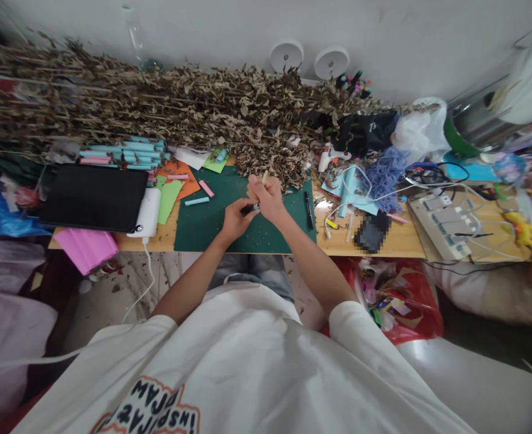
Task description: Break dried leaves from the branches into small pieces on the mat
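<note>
Over the dark green cutting mat (266, 236), both my hands are close together. My right hand (269, 196) is closed around a thin pale stick (264, 177), whose tip pokes out above the fingers. Just below and to its left, my left hand (237, 219) is closed on something small and dark, mostly covered by the fingers. A light blue bit shows between the hands; I cannot tell what it belongs to. On the mat left of them lie a light blue paper roll (197, 201) and a pink paper roll (206, 188). A black pen (309, 210) lies to the right.
Dried leafy stalks (247, 99) span the table's back. Blue rolls (139, 150), a black tablet (94, 196) and a white power bank (150, 212) are left. Rightward are a glue gun (333, 157), blue yarn (388, 173) and a power strip (446, 226) with cables.
</note>
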Demonstrator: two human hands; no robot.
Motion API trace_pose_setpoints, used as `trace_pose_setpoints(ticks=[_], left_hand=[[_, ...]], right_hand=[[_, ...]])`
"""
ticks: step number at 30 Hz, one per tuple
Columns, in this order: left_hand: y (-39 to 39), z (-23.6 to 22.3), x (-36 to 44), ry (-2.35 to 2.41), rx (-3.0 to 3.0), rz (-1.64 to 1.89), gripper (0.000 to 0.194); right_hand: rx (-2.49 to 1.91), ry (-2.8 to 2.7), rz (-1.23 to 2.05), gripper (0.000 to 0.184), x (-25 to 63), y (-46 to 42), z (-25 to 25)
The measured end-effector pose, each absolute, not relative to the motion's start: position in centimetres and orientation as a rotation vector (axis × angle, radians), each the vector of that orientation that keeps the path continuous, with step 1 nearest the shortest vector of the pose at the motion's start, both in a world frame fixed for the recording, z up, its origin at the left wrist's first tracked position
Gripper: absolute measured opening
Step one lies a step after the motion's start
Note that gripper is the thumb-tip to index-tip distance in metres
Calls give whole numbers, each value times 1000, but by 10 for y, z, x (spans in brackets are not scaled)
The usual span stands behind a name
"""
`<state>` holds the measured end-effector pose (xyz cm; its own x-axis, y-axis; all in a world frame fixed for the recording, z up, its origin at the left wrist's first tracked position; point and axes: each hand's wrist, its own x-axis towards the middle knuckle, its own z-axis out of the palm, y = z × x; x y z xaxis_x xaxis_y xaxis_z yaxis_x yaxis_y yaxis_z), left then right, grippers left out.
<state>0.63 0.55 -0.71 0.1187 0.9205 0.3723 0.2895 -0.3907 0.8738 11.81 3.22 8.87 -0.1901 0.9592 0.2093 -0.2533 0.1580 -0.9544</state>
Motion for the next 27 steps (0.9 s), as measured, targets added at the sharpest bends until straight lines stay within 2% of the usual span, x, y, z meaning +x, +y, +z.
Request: trace_pose_setpoints(ticks=[20, 27], left_hand=[[4, -6, 6, 1186, 1781, 1249, 12], [4, -5, 6, 1178, 1765, 1239, 13]], right_hand=[[-738, -1146, 1366, 70, 123, 31, 95], [-762, -1177, 1274, 70, 125, 34, 91]])
